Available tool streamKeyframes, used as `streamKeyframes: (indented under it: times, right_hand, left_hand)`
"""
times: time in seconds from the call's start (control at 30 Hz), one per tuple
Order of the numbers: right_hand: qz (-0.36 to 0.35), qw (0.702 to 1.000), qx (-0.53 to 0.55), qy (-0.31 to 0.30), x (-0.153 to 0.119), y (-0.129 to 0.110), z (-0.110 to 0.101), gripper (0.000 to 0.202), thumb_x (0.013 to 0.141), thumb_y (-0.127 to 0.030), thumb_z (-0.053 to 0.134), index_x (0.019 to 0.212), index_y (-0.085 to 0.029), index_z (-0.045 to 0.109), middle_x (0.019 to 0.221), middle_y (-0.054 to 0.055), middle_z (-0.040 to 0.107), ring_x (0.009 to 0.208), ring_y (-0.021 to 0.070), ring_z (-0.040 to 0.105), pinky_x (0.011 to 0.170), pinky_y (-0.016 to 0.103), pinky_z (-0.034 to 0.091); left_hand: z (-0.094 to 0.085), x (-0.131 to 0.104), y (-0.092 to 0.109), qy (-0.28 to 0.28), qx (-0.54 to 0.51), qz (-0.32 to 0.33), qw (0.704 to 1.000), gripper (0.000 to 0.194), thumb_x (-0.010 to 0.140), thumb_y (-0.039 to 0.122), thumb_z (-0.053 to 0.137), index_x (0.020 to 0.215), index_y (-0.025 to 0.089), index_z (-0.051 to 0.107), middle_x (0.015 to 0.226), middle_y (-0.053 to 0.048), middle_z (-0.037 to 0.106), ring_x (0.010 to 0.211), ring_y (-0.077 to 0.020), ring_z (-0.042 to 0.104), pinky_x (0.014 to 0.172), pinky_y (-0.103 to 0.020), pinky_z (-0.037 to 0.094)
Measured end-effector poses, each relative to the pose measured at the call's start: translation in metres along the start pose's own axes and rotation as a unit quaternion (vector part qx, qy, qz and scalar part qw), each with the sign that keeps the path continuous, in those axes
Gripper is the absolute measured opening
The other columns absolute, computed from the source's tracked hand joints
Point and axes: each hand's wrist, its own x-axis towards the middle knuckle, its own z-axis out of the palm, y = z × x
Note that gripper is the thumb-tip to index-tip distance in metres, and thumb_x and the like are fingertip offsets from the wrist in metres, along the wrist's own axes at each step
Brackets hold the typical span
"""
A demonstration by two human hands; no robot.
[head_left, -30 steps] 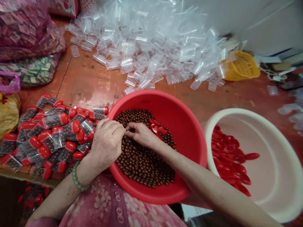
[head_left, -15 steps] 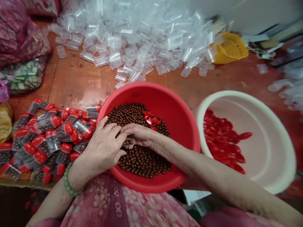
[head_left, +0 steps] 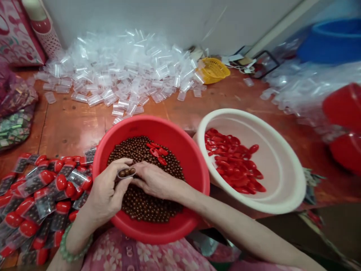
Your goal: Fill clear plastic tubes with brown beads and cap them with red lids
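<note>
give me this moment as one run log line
left hand: holds open tube, brown balls inside | right hand: beside tube, over red basin | right of basin: white tub with red spoons

l. grip (head_left: 107,191) curled, thumb (head_left: 121,192) opp. fingers (head_left: 119,165); r. grip (head_left: 153,181) nr. it, forearm (head_left: 234,226) diag. from lower rt.

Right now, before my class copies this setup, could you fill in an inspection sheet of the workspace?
Surface: reddish-brown wooden table, shiny.
Job's things: red basin holding brown balls and some red spoons; white basin holding more; red-topped filled containers, left.
Clutter: loose clear containers heaped at back; yellow basket beside them.
Hands: left hand grips a clear container showing brown balls at its open end; right hand beside it, contact unclear.
Cables: possible white strand right of the yellow basket, too blurred to confirm.
Surroundings: grey wall behind; blue tub far right.
</note>
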Motion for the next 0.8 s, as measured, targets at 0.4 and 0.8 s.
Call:
streamKeyframes:
  times: [0.4, 0.8]
  right_hand:
    - [0.231, 0.923, -0.301, 0.064, 0.005, 0.039, -0.048, 0.018, 0.087, -0.024, 0.058, 0.102, -0.015, 0.058, 0.095, 0.011, 0.068, 0.085, 0.0224, 0.064, 0.07, 0.03, 0.043]
    - [0.22, 0.929, -0.297, 0.038, 0.005, 0.054, -0.041, 0.01, 0.082, -0.017, 0.057, 0.091, -0.016, 0.062, 0.092, 0.013, 0.068, 0.079, 0.0242, 0.066, 0.067, 0.032, 0.045]
  left_hand:
    - [0.007, 0.014, -0.008, 0.009, 0.009, -0.063, 0.998, 0.014, 0.089, 0.02, 0.057, 0.103, 0.018, 0.059, 0.096, -0.004, 0.071, 0.086, -0.0137, 0.068, 0.078, -0.024, 0.053]
    - [0.004, 0.015, -0.003, 0.031, -0.124, -0.113, 0.985, 0.015, 0.082, 0.017, 0.062, 0.098, 0.018, 0.062, 0.092, -0.002, 0.07, 0.082, -0.0121, 0.066, 0.076, -0.023, 0.054]
